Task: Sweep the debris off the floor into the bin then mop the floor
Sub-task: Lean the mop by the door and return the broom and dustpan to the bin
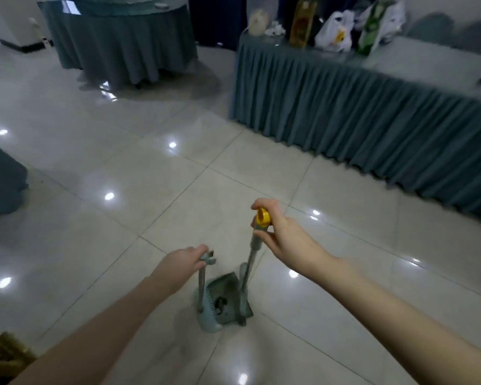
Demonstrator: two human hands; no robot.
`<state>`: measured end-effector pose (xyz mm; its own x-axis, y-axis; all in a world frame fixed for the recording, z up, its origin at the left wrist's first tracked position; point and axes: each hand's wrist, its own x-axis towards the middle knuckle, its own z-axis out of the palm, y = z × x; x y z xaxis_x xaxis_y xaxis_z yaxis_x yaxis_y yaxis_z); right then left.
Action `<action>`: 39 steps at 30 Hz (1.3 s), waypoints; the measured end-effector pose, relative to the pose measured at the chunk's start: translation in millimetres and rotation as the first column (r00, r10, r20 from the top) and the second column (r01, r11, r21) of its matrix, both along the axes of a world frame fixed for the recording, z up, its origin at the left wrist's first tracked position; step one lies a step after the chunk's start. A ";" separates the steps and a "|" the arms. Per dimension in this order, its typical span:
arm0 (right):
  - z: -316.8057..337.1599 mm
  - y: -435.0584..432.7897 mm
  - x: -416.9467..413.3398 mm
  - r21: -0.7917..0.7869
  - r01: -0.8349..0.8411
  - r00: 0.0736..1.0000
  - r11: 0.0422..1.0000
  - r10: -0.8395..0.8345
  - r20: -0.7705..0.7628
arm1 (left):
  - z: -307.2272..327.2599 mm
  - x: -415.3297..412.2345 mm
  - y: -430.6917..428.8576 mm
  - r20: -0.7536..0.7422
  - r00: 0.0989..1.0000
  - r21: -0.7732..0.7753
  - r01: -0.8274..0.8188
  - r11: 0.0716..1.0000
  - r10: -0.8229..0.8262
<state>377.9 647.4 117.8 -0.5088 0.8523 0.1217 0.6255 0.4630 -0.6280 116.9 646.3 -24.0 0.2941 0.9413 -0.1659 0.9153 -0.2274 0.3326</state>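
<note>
Low at frame centre, fingers of the left hand [182, 263] grip the handle of the dustpan [228, 304], those of the right hand [285, 236] pinch the yellow-capped broom [250, 263].

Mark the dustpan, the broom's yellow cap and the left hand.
dustpan [220, 286]: head view, bare inner surface.
yellow cap [262, 217]: head view, its middle.
left hand [182, 263]: head view, back of hand.

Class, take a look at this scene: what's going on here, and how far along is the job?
A person is sweeping up. The left hand grips the long handle of a pale teal plastic dustpan standing on the glossy beige tiled floor; the right hand holds the yellow-capped top of a grey broom whose head rests at the pan's edge. Some dark debris lies in the pan. No mop or bin is in view.
</note>
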 end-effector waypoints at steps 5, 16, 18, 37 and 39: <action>14.4 -0.3 100.0 0.037 0.115 0.991 0.993 -0.117 0.065 | 16.8 105.6 55.4 -0.058 0.988 0.111 0.148 0.983 -0.143; 5.6 2.5 292.1 0.052 0.482 0.861 0.875 -0.484 0.159 | 35.0 322.2 154.3 -0.103 0.860 0.206 0.510 0.835 -0.500; -0.3 5.9 324.0 0.040 0.558 0.814 0.829 -0.556 0.168 | 34.5 361.9 174.5 -0.099 0.818 0.218 0.573 0.790 -0.566; -60.1 -59.0 533.1 -0.084 0.971 0.238 0.223 -0.926 0.292 | 26.2 717.1 220.3 -0.023 0.310 0.234 0.926 0.296 -0.950; -62.6 -79.5 561.7 -0.067 0.982 0.188 0.176 -0.934 0.303 | 25.8 758.9 206.3 -0.029 0.287 0.237 0.933 0.272 -0.958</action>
